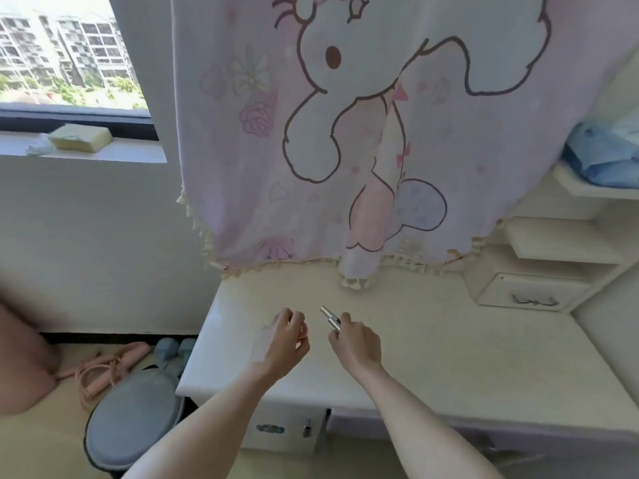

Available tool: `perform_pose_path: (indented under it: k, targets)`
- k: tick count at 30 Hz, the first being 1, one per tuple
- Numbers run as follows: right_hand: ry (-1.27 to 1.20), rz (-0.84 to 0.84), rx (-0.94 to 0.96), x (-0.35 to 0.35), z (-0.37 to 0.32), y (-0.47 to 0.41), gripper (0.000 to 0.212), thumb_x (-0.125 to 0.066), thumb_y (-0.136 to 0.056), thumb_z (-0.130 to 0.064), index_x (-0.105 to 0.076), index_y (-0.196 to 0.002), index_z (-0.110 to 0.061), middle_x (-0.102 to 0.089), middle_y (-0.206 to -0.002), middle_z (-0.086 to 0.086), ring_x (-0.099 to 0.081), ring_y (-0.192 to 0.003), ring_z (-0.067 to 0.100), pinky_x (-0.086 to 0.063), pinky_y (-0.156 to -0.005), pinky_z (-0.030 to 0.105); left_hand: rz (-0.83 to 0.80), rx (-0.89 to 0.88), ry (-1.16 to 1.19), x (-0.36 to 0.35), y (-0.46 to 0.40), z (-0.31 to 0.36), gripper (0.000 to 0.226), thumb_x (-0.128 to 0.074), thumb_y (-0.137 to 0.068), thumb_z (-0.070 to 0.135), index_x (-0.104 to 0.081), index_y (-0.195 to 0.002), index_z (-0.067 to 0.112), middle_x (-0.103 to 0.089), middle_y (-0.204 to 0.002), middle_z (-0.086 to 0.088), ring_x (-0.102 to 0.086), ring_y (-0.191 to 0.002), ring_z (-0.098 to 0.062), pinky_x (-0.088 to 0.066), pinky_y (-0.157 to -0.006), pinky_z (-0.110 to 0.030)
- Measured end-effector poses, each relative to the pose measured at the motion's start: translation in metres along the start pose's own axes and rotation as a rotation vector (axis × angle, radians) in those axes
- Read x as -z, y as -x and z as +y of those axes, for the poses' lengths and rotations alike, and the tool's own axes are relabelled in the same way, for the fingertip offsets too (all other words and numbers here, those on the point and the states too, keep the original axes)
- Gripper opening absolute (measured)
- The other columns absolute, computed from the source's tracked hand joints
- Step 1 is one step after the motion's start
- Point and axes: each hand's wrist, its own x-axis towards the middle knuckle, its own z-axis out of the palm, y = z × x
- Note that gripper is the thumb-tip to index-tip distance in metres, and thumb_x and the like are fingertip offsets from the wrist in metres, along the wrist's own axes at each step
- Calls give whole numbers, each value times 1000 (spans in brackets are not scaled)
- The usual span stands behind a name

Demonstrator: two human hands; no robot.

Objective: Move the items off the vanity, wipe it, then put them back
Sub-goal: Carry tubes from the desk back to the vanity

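Two bare forearms reach in from the bottom edge over the cream worktop of the vanity. The right hand has its fingers curled round a slim silver tube, shiny and metallic, which sticks out past the knuckles and tilts up and to the left; the lower part is hidden in the grip. The left hand is just beside it, the fingers bent round a small pink thing, of which only a sliver shows between the fingertips and palm, too little to tell its shape. Both hands sit over the left front part of the worktop, near each other but apart.

A pale purple cloth with a cartoon animal and a fringed hem hangs down to the back of the worktop. A small drawer box stands at the right rear below open shelves. A grey stool and a pink skipping rope lie on the floor to the left.
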Motion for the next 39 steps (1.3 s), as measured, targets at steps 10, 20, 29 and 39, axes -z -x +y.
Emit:
perform_pose_path:
  k: [10,20,29,39]
  targets:
    - [-35,34,108,-69,6,-84,52,-68,-76,-17,-41,-120,-10,-59,-86,15,-62,-65,32,-41,-46,32,-84,137,-17,-70,-62,-30,19,-72,-72,15,-59,-86,14,-61,-86,1,-56,-77,-24,-44,-45,-32]
    - [10,24,109,-105,6,-130,67,-90,-39,-4,-68,-102,-4,-58,-69,11,-56,-50,23,-35,-32,23,-182,182,-48,-95,-91,-41,18,-74,-70,13,-62,-84,14,-66,-85,1,-59,-79,-25,-42,-45,-31]
    - [86,227,-9,-105,38,-121,30,-48,-79,-22,-68,-97,-9,-59,-78,6,-53,-75,26,-38,-67,38,-258,116,-5,-102,-103,-35,28,-82,-59,12,-60,-77,13,-57,-78,-4,-57,-69,-26,-38,-37,-27]
    - [-92,164,205,-104,34,-94,45,-53,-70,-12,-59,-113,-2,-61,-90,4,-41,-83,17,-53,-62,27,-287,118,23,-105,-107,-33,17,-64,-84,20,-62,-97,10,-56,-100,-6,-53,-93,-27,-39,-55,-31]
